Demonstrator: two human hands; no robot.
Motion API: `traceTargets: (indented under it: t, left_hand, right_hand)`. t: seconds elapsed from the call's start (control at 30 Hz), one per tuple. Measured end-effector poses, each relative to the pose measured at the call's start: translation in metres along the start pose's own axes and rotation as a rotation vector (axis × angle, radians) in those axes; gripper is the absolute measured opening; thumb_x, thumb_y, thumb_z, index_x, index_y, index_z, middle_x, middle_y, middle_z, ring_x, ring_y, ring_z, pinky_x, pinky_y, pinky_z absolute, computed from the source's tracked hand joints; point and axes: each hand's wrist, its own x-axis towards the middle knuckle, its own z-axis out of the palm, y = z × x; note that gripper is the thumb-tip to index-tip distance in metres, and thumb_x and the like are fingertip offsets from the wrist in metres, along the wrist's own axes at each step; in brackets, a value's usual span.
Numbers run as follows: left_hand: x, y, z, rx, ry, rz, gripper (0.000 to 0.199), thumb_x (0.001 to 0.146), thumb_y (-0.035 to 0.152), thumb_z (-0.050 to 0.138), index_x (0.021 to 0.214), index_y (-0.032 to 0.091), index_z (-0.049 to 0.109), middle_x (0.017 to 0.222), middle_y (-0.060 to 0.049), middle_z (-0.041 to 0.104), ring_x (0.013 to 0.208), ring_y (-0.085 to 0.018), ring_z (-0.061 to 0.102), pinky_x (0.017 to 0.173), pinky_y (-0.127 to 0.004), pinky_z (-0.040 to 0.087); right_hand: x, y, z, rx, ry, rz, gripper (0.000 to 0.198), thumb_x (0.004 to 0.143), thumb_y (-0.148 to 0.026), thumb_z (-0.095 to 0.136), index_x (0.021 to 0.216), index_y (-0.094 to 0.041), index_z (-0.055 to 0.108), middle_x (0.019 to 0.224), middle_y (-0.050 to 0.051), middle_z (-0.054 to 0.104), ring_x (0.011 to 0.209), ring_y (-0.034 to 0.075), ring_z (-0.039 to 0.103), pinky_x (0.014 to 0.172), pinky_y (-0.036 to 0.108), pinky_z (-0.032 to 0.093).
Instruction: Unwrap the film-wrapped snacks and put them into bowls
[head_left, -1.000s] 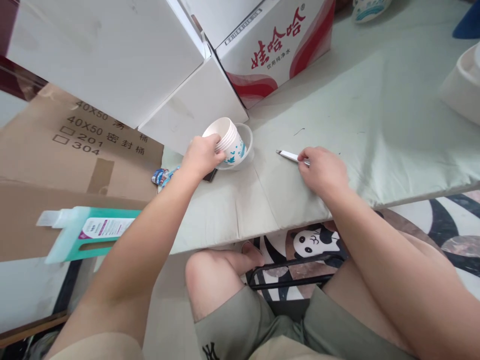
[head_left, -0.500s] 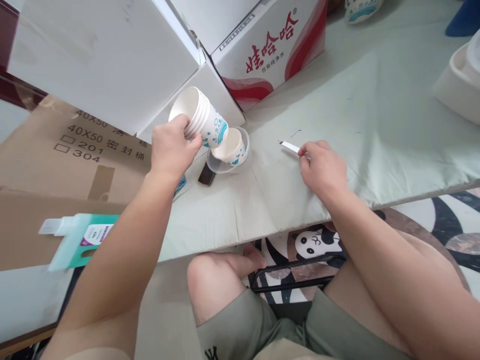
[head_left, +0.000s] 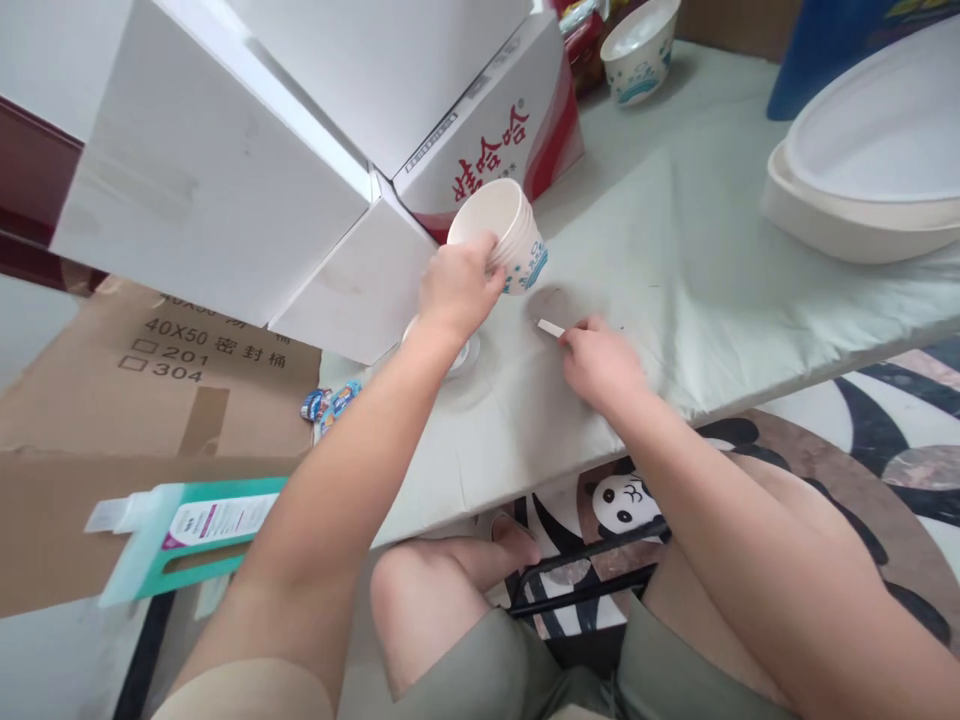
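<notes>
My left hand (head_left: 457, 290) grips the cup stack (head_left: 504, 235), which I've lifted off the clear lid (head_left: 459, 356) and carried right, tilted above the table (head_left: 705, 290). My right hand (head_left: 600, 362) still pinches the white stick (head_left: 551, 328), lying just beside the stack.

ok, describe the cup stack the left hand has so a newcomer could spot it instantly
Start at the red-and-white carton at the back of the pale green table. Just in front of it, the left hand holds a tilted stack of white paper cups with blue print. Unlike the single cup standing far back, it is nested, lifted and gripped.
</notes>
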Motion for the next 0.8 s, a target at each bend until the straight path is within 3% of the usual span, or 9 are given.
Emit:
traceTargets:
  t: [0.07, 0.17, 0.4, 0.5, 0.57, 0.67, 0.73, 0.8]
  left_hand:
    - [0.012, 0.014, 0.006, 0.007, 0.009, 0.046, 0.016, 0.085, 0.025, 0.062, 0.099, 0.022, 0.067, 0.090, -0.007, 0.072, 0.097, -0.028, 0.070, 0.083, -0.039, 0.053]
    - [0.030, 0.044, -0.002, -0.031, 0.069, 0.173, 0.017, 0.088, 0.027, 0.061, 0.104, 0.024, 0.065, 0.091, -0.005, 0.072, 0.099, -0.025, 0.069, 0.088, -0.037, 0.052]
    - [0.074, 0.163, -0.035, -0.119, 0.176, 0.498, 0.014, 0.092, 0.019, 0.056, 0.103, 0.025, 0.060, 0.107, -0.004, 0.070, 0.115, -0.028, 0.064, 0.098, -0.042, 0.050]
    - [0.093, 0.210, -0.025, -0.102, 0.114, 0.600, 0.019, 0.092, 0.016, 0.054, 0.106, 0.026, 0.062, 0.113, -0.003, 0.071, 0.118, -0.028, 0.062, 0.099, -0.046, 0.051]
    - [0.102, 0.228, -0.014, -0.102, 0.033, 0.634, 0.025, 0.090, 0.019, 0.059, 0.113, 0.028, 0.062, 0.127, -0.003, 0.067, 0.132, -0.027, 0.055, 0.104, -0.048, 0.050]
    - [0.100, 0.224, -0.002, -0.197, 0.039, 0.649, 0.048, 0.087, 0.030, 0.069, 0.132, 0.028, 0.055, 0.158, -0.002, 0.045, 0.153, -0.026, 0.031, 0.121, -0.048, 0.036]
    - [0.086, 0.196, 0.002, -0.268, 0.105, 0.628, 0.048, 0.090, 0.033, 0.064, 0.136, 0.023, 0.052, 0.163, -0.007, 0.039, 0.154, -0.025, 0.029, 0.129, -0.046, 0.024]
    - [0.063, 0.147, 0.006, -0.288, 0.121, 0.531, 0.043, 0.089, 0.030, 0.062, 0.131, 0.022, 0.055, 0.159, -0.011, 0.042, 0.152, -0.025, 0.035, 0.127, -0.044, 0.028]
  right_hand:
    - [-0.002, -0.002, -0.004, -0.017, 0.014, -0.020, 0.041, 0.091, -0.017, 0.042, 0.121, -0.020, 0.072, 0.133, 0.013, 0.061, 0.111, 0.033, 0.061, 0.083, 0.041, 0.045]
    - [-0.006, -0.007, -0.012, 0.020, 0.046, -0.011, 0.040, 0.092, -0.021, 0.046, 0.124, -0.020, 0.070, 0.132, 0.013, 0.063, 0.119, 0.035, 0.056, 0.092, 0.044, 0.043]
    - [-0.006, -0.007, -0.020, 0.164, 0.023, -0.087, 0.040, 0.093, -0.022, 0.045, 0.124, -0.018, 0.068, 0.130, 0.014, 0.063, 0.122, 0.032, 0.053, 0.096, 0.043, 0.041]
    - [-0.003, 0.000, -0.022, 0.168, 0.023, -0.078, 0.040, 0.093, -0.021, 0.043, 0.124, -0.018, 0.068, 0.125, 0.015, 0.064, 0.120, 0.031, 0.054, 0.095, 0.042, 0.041]
    - [-0.002, 0.004, -0.023, 0.156, 0.030, -0.070, 0.039, 0.094, -0.022, 0.042, 0.122, -0.017, 0.068, 0.122, 0.016, 0.065, 0.117, 0.031, 0.055, 0.093, 0.041, 0.042]
    - [-0.002, 0.007, -0.026, 0.154, 0.029, -0.058, 0.035, 0.094, -0.023, 0.043, 0.118, -0.017, 0.069, 0.121, 0.016, 0.065, 0.114, 0.031, 0.056, 0.093, 0.041, 0.042]
    - [-0.004, 0.009, -0.029, 0.167, 0.028, -0.066, 0.035, 0.093, -0.023, 0.045, 0.119, -0.018, 0.069, 0.122, 0.015, 0.065, 0.114, 0.030, 0.055, 0.094, 0.041, 0.041]
    - [-0.006, 0.009, -0.031, 0.190, 0.024, -0.081, 0.036, 0.093, -0.023, 0.046, 0.121, -0.018, 0.068, 0.124, 0.014, 0.065, 0.116, 0.030, 0.055, 0.094, 0.042, 0.041]
